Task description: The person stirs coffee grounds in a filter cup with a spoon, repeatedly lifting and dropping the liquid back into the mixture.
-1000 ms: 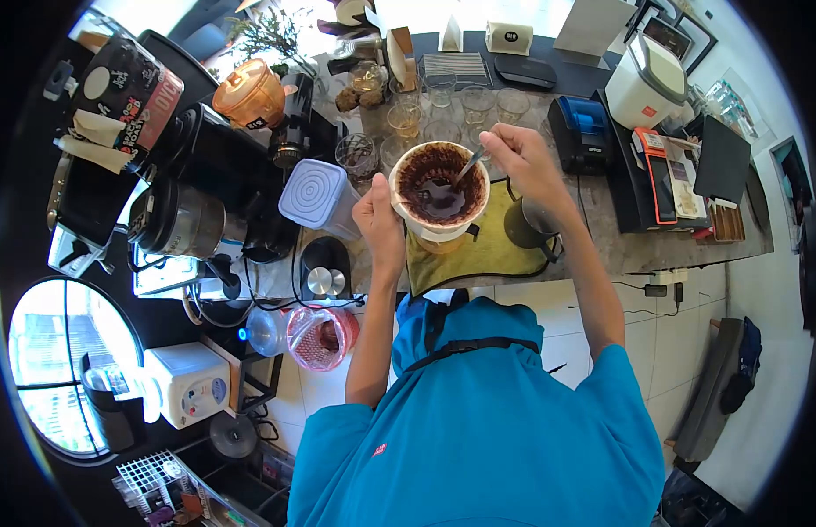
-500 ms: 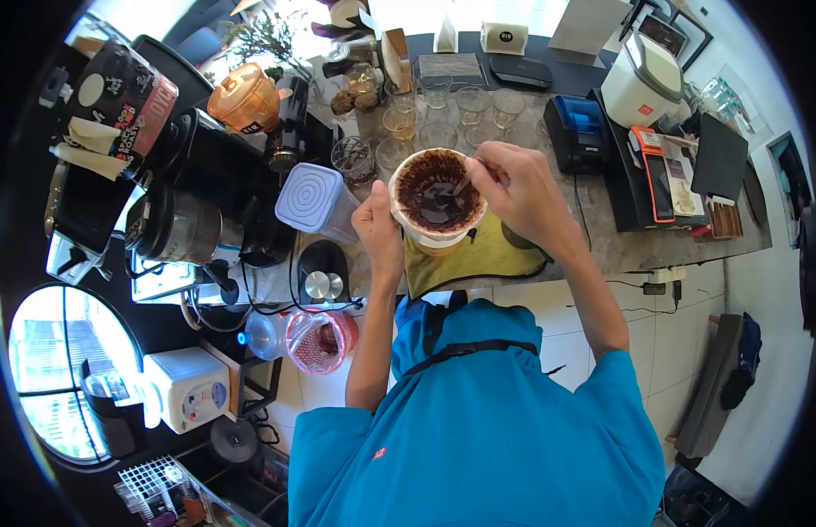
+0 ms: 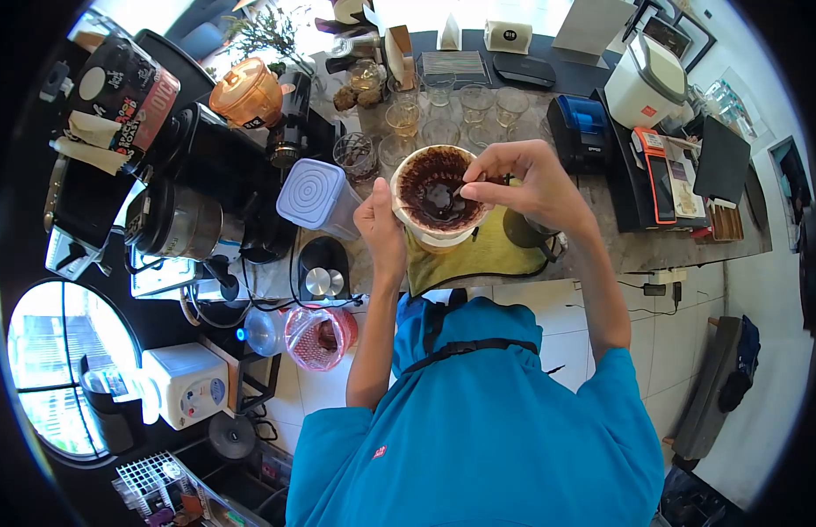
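Observation:
A white dripper (image 3: 408,221) lined with wet, dark coffee grounds (image 3: 439,195) is tilted a little towards the camera, above a yellow-green cloth (image 3: 469,263). My left hand (image 3: 383,230) holds its left side, thumb up along the rim. Over the right rim, my right hand (image 3: 524,186) pinches a thin spoon (image 3: 461,190), whose lower end is in the dark slurry. A dark pitcher (image 3: 524,230) stands on the cloth just below my right wrist.
Clear glasses (image 3: 475,104) stand in rows behind the dripper. A lidded container (image 3: 313,195) and a scale-like black device with metal knobs (image 3: 323,268) are at the left. A blue-topped printer (image 3: 582,132) and a card terminal (image 3: 658,184) are at the right.
My right hand has shifted slightly right and down, tilting the spoon flatter. More of the dark pitcher shows beneath my wrist. My left hand stays on the dripper.

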`<action>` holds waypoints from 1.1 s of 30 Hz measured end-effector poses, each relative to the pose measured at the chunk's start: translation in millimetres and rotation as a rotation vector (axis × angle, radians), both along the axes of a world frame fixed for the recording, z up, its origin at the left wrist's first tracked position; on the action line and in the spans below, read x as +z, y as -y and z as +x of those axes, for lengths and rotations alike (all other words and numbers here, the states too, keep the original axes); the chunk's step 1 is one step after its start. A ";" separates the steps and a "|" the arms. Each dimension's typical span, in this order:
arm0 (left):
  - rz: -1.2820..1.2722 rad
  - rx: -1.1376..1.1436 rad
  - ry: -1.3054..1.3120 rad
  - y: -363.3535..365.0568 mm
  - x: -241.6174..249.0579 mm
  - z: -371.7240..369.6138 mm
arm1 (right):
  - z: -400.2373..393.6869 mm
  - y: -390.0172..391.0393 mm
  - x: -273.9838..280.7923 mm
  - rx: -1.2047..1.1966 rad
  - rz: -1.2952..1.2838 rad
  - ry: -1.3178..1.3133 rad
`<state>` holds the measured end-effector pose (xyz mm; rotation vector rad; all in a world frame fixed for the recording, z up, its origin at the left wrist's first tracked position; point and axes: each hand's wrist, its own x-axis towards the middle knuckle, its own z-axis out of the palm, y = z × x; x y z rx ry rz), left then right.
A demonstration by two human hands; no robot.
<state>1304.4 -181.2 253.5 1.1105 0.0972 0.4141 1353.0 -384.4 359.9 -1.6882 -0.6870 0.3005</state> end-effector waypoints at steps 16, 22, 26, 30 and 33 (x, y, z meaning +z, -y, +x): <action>0.023 0.047 0.000 3.2 6.7 -4.1 | 4.6 -18.8 -13.2 -0.236 -0.147 0.565; 0.024 0.064 -0.009 2.5 8.4 -2.9 | 1.0 -15.8 0.8 -0.266 -0.208 0.635; 0.003 0.065 -0.006 -2.1 2.7 -0.2 | -0.7 -8.8 8.5 -0.285 -0.111 0.542; -0.031 -0.009 0.035 -9.3 -6.6 2.3 | 0.1 -1.5 10.2 -0.289 -0.098 0.504; -0.009 0.049 0.029 -0.3 3.5 3.1 | 6.1 2.3 -8.5 -0.310 -0.040 0.366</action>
